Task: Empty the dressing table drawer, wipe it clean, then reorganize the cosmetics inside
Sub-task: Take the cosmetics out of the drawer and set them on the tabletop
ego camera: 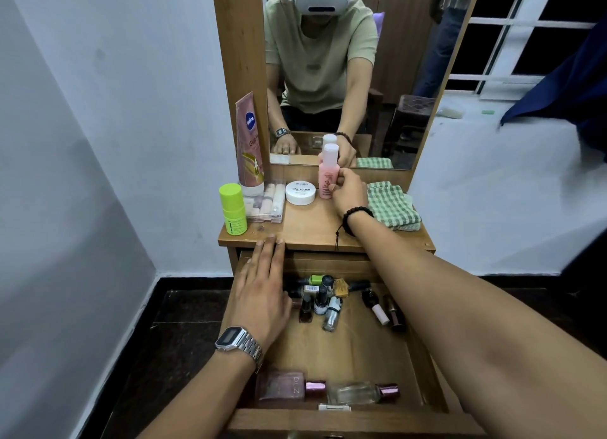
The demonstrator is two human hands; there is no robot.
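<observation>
Head view: right hand (pixel 348 189) gripped pink bottle (pixel 327 176) on tabletop (pixel 315 225); left hand (pixel 262 291) flat (fingertips at edge) over open wooden drawer (pixel 361 350).

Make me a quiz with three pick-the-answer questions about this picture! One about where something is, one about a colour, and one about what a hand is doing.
1. Where does the round white tub stand?
A. In the drawer
B. On the tabletop, between the clear box and the pink bottle
C. On the floor

2. What colour is the bottle at the tabletop's left front corner?
A. Bright green
B. Blue
C. Black

3. What is the right hand doing?
A. Lying flat in the drawer
B. Wiping with the cloth
C. Holding the pink bottle

Answers:
1 B: the tub sits on the wood top, with the clear box to its left.
2 A: its cap and body are lime green.
3 C: its fingers curl round the upright bottle, while the checked cloth lies untouched beside it.
</observation>
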